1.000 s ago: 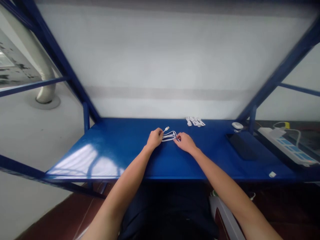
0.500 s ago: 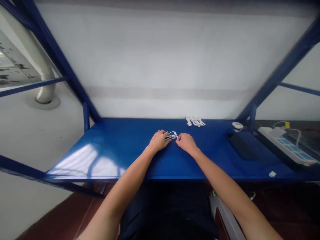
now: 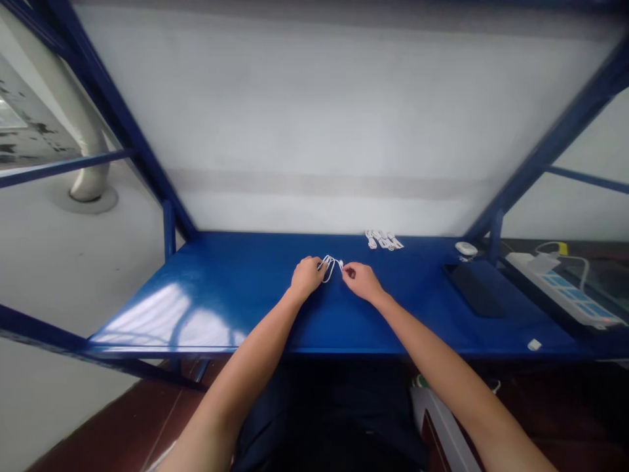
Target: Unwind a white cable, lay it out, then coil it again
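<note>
A white cable (image 3: 330,267) lies in loops between my two hands, over the blue table (image 3: 236,275). My left hand (image 3: 308,275) pinches the looped part, thumb and fingers closed on it. On the other side, my right hand (image 3: 361,280) grips an end portion of the same cable between thumb and forefinger. A short stretch of cable arches from the loops to the right fingertips. Whether the loops touch the tabletop is hard to tell.
Several bundled white cables (image 3: 383,240) lie at the table's back edge. To the right are a white rounded case (image 3: 466,249), a dark phone (image 3: 474,290), a small white piece (image 3: 534,344) and a power strip (image 3: 565,288). A pale panel (image 3: 319,131) rises behind.
The cable loops have turned from lying sideways to pointing more toward me and spread apart. My left hand has closed more tightly, and my right hand has shifted slightly left.
</note>
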`<state>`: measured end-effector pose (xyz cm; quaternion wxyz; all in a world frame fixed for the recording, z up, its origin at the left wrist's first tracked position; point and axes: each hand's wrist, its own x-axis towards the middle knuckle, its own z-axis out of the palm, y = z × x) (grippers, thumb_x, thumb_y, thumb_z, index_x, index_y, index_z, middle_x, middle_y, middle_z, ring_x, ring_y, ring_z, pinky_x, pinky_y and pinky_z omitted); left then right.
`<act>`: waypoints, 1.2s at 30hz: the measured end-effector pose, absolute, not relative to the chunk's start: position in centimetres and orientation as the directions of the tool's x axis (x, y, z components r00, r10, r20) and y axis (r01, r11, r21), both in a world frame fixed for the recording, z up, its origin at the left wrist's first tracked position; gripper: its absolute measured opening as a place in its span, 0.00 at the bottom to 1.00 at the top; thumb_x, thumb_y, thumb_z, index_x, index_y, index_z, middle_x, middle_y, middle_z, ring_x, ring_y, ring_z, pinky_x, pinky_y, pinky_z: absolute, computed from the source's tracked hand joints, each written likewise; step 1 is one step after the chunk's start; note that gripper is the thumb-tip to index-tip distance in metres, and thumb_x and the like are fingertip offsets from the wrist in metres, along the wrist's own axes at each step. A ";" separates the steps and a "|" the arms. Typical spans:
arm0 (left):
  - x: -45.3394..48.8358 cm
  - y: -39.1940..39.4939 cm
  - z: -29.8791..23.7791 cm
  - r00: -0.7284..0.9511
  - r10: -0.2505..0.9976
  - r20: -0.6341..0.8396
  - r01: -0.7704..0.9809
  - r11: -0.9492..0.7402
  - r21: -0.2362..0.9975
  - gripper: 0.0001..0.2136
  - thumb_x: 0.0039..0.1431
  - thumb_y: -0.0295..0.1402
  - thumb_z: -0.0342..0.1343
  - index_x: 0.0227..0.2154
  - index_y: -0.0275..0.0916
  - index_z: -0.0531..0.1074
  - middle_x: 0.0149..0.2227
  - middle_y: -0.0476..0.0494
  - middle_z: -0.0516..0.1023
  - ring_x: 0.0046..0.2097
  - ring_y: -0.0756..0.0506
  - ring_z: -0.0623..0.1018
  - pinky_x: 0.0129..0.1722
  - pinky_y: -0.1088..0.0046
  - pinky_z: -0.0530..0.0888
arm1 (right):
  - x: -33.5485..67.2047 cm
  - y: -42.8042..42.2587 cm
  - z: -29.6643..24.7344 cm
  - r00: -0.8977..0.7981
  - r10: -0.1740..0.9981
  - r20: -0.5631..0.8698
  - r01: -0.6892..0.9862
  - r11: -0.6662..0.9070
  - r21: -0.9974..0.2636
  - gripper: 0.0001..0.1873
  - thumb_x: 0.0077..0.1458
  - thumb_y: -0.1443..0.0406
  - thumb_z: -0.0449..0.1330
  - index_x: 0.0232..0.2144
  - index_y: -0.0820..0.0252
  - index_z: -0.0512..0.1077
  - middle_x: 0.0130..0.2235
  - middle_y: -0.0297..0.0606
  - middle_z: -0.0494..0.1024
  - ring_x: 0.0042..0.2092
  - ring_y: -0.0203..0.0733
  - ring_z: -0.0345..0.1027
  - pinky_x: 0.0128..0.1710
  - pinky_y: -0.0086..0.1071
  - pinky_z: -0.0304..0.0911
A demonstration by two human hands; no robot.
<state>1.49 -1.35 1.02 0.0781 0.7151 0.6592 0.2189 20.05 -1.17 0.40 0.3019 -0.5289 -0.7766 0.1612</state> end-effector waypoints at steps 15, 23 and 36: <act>1.2 -1.4 0.9 0.011 0.978 0.207 0.900 -0.100 0.424 0.12 0.64 0.40 0.49 0.34 0.39 0.74 0.42 0.41 0.72 0.37 0.46 0.76 0.36 0.72 0.70 | 19.3 -1.6 -0.8 -0.558 0.734 0.386 0.639 0.677 -0.365 0.13 0.59 0.71 0.52 0.41 0.60 0.75 0.50 0.45 0.74 0.53 0.47 0.64 0.55 0.45 0.60; 1.1 -1.4 0.9 0.019 0.979 0.202 0.875 -0.114 0.471 0.11 0.64 0.38 0.49 0.35 0.38 0.73 0.43 0.41 0.72 0.36 0.46 0.76 0.37 0.72 0.70 | 18.9 -2.4 -0.1 -0.579 0.736 0.350 0.614 0.676 -0.407 0.13 0.60 0.70 0.52 0.42 0.60 0.75 0.53 0.44 0.72 0.51 0.43 0.68 0.53 0.38 0.63; 1.6 -2.1 1.3 0.187 0.959 0.211 0.901 -0.253 0.352 0.10 0.61 0.39 0.53 0.38 0.40 0.74 0.48 0.38 0.69 0.45 0.42 0.74 0.42 0.68 0.72 | 19.3 -2.0 -0.2 -0.510 0.799 0.319 0.771 0.589 -0.241 0.16 0.61 0.70 0.50 0.44 0.60 0.76 0.47 0.44 0.73 0.46 0.45 0.65 0.50 0.38 0.61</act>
